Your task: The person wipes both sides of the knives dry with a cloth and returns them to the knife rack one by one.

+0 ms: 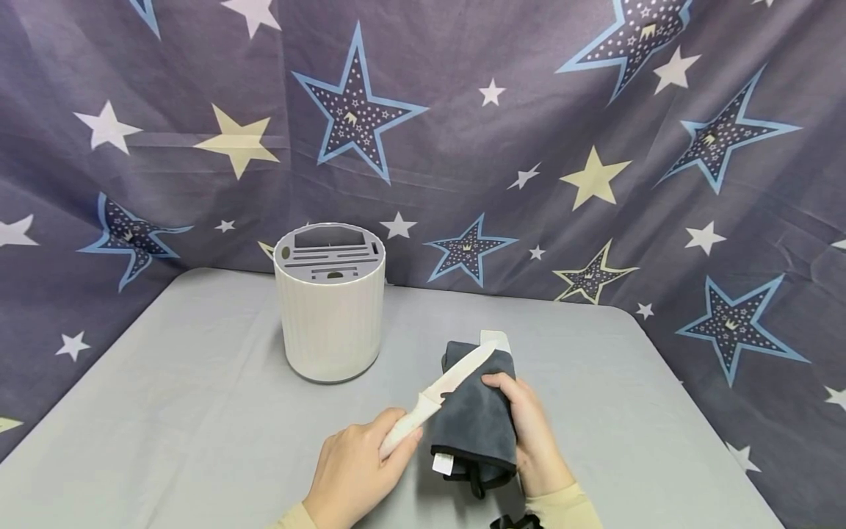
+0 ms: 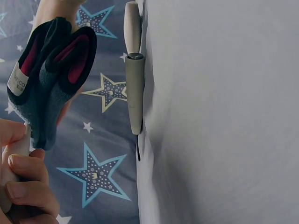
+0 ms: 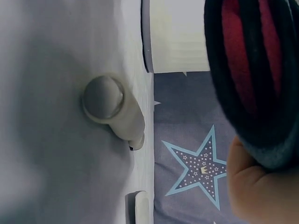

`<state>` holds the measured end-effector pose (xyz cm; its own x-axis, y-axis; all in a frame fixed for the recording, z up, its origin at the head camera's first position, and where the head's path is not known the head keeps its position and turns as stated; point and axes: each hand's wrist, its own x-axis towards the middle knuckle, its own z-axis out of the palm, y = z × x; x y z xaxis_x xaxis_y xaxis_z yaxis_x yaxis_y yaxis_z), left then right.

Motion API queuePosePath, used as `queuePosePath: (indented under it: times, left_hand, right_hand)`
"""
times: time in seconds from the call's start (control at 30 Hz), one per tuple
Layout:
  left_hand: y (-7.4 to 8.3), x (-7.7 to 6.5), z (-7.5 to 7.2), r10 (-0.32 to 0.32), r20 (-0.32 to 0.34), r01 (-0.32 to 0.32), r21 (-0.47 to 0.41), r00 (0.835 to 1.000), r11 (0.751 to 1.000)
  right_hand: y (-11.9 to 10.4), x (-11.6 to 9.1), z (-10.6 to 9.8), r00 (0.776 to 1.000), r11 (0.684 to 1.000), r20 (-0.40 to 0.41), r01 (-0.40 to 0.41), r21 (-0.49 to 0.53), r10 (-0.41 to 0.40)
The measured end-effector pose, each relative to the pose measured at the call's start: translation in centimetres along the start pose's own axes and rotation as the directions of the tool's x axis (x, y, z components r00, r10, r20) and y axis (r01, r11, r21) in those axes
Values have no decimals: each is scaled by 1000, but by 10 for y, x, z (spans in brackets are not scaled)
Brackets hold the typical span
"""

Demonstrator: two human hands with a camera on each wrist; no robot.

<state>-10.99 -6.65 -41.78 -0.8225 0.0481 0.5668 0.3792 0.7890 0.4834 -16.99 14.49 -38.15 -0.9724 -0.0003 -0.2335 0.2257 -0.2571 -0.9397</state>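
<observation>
White knife (image 1: 431,402) in curled left grip (image 1: 357,466)

Gap btwn holder (image 1: 330,327) & cloth (image 1: 472,419)

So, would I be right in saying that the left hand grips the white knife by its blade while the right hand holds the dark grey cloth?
Not quite: the head view shows the left hand gripping the white knife by its handle, not its blade. The right hand does hold the dark grey cloth.
</observation>
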Motion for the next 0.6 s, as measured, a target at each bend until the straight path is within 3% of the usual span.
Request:
queuePosePath:
  times: [0.33,0.6]
  left_hand:
    - [0,0,1,5,1,-5,-1,1000,1000]
    - [0,1,1,2,7,-2,-14,1000,1000]
  right_hand:
    - [3,-2,3,1000,1000,16,-11,-25,11]
    - [4,-4,4,994,999,100,-37,-33,40]
